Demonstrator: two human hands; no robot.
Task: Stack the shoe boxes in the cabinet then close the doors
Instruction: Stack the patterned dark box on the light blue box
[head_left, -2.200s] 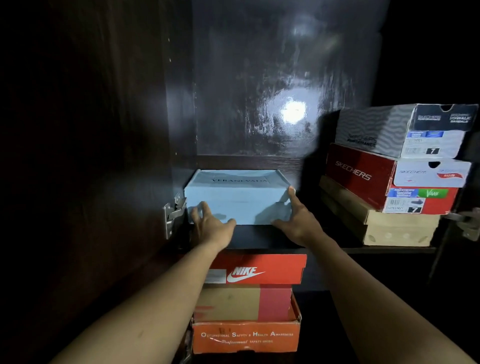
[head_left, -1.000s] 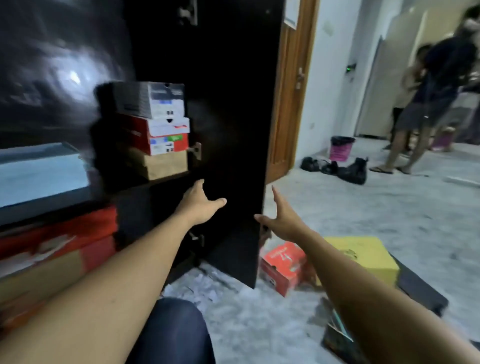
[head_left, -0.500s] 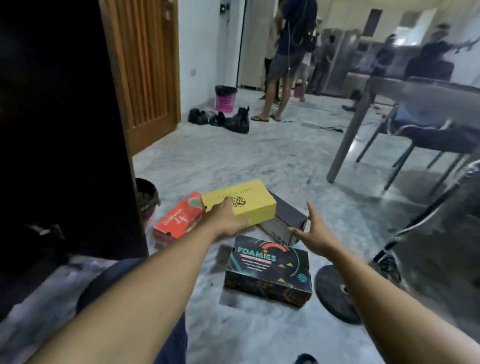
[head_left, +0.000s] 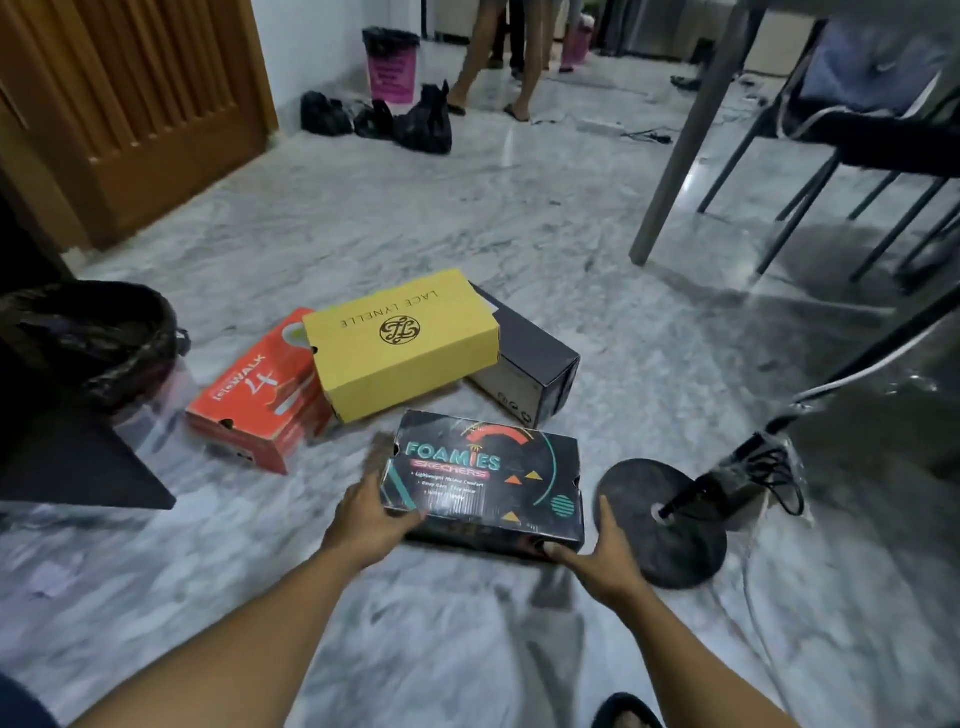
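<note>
Down on the grey marble floor (head_left: 467, 218), mid-pickup of the black printed Foamies cardboard shoe box (head_left: 483, 467), left hand (head_left: 371, 519) and right hand (head_left: 605, 556) curled round its near corners, next up probably a level lift and a swing over to the cabinet.

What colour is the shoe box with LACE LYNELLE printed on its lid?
The Lace Lynelle box is yellow with dark lettering, seen best in the head view.

Arms outstretched, left hand (head_left: 371, 519) and right hand (head_left: 605, 558) gripping opposite ends of box (head_left: 483, 467).
</note>
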